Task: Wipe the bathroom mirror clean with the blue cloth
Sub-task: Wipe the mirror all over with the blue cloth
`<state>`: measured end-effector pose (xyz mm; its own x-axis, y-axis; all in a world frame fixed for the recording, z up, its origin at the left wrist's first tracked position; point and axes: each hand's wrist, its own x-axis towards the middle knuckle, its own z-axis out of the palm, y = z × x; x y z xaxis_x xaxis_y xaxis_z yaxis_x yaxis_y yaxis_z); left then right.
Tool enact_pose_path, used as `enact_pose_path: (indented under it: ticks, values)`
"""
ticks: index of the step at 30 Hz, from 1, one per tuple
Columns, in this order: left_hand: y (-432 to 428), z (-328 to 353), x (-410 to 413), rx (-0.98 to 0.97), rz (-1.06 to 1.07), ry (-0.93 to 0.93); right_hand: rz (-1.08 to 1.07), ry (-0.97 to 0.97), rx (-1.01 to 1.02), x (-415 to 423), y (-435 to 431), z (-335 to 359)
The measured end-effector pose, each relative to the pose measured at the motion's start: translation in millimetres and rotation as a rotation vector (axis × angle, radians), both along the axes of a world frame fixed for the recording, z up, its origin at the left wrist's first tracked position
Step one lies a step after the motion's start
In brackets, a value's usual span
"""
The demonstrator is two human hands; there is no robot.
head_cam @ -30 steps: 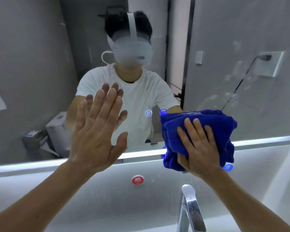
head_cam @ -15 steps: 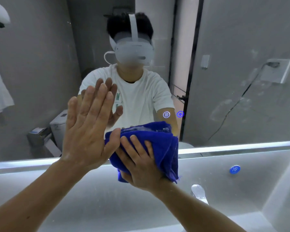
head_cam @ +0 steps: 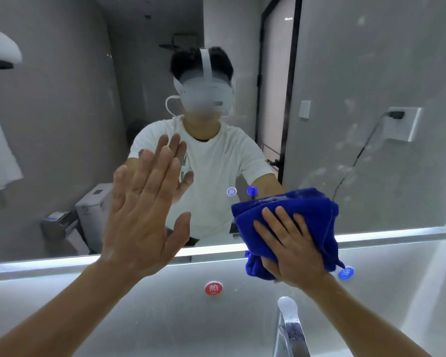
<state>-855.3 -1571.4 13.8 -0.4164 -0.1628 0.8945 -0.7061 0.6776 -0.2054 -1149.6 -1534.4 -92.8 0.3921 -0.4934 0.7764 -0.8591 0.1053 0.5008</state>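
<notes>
1. The left hand [head_cam: 142,217] is raised flat, fingers straight and close together, thumb out, with the palm facing the glossy mirror [head_cam: 62,124].
2. Below and to the right of it, a round red sticker [head_cam: 213,288] sits on the pale wall.
3. The right hand [head_cam: 291,251] spreads straight fingers over the blue cloth [head_cam: 294,210] – plush and folded thick – pressing it on the mirror's lit lower edge; the thumb is hidden.
4. A chrome tap [head_cam: 290,328] stands under that wrist; cloudy smears [head_cam: 350,150] mark the glass above and to the right.
</notes>
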Motion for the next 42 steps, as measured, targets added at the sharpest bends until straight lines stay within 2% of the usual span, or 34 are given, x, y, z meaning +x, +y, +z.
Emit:
enact_pose_path:
  ticks: [5, 11, 18, 21, 25, 28, 31, 34, 38, 42]
  values:
    - [17.5, 12.2, -32.3, -0.018, 0.048, 0.036, 0.065, -0.028, 0.007, -12.9, 3.7, 2.9]
    - [38.8, 17.7, -45.7, -0.004, 0.107, 0.038, 0.034, -0.161, -0.047, -20.6, 10.0, 19.5]
    - [40.8, 40.3, -50.1, -0.003, 0.114, 0.055, 0.074, -0.243, -0.198, -14.1, -2.1, 114.3]
    - [35.7, 48.1, -54.1, -0.018, 0.087, 0.074, 0.081, -0.285, -0.235, -8.4, -6.9, 132.3]
    - [25.6, 45.6, -60.3, -0.002, 0.068, 0.054, 0.028, -0.291, -0.176, -7.3, -6.1, 85.3]
    - [16.5, 42.0, -62.0, 0.020, 0.074, 0.035, -0.055, -0.203, -0.052, -16.6, 3.7, 31.4]
    - [11.3, 44.9, -64.1, 0.029, 0.085, 0.042, -0.099, -0.164, 0.022, -23.2, 12.7, 16.1]
    - [10.6, 56.1, -69.2, 0.007, 0.098, 0.049, -0.060, -0.135, -0.003, -22.3, 14.3, 49.6]
    - [10.8, 79.1, -76.7, -0.009, 0.106, 0.067, 0.045, -0.191, -0.153, -19.1, 4.5, 149.4]
    - [11.5, 96.2, -76.0, -0.019, 0.131, 0.079, 0.048, -0.252, -0.251, -4.1, -8.3, 237.3]
